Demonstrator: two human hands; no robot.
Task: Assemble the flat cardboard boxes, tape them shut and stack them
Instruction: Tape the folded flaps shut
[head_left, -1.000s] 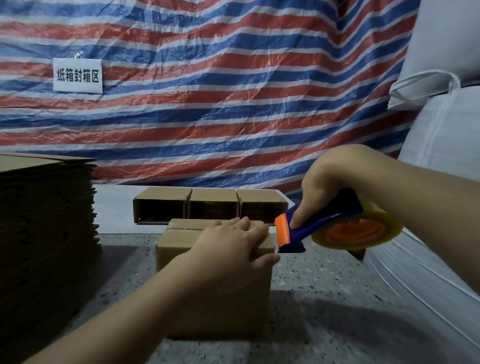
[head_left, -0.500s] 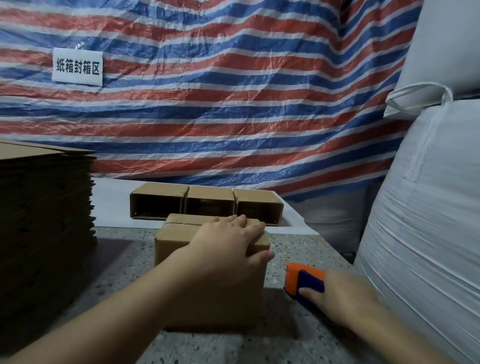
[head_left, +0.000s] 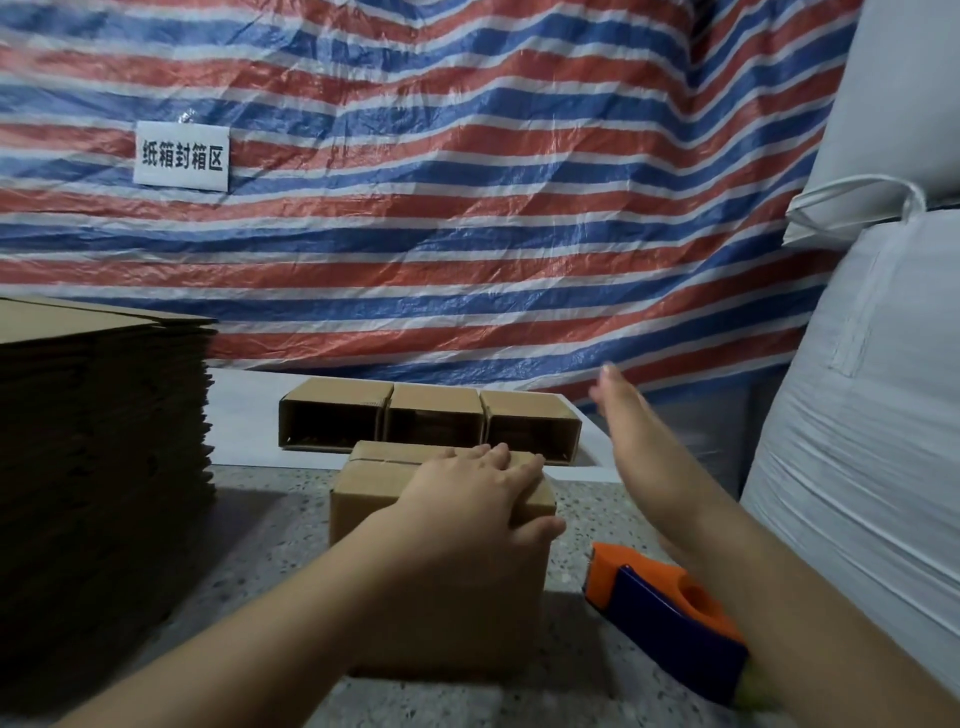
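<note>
Two hands: left hand (head_left: 470, 501) flat on box top, pinning flaps shut; right hand (head_left: 631, 436) empty, fingers straight, raised beside box.
Flat stack (head_left: 104, 441): left, fences that side.
Sacks (head_left: 872, 415): wall off right.
Box (head_left: 441, 571): desk (head_left: 587, 514) centre, closed.
3 open boxes (head_left: 431, 418): behind, row for stacking.
Tape gun (head_left: 670, 618): just right of box, w/in reach.

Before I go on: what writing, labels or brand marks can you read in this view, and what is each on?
"纸箱封箱区": black characters on a white sign fixed to the striped tarp.
No print can be made out on the box under the left hand, the three boxes behind, the tape dispenser, the flat cardboard stack or the white sacks.
</note>
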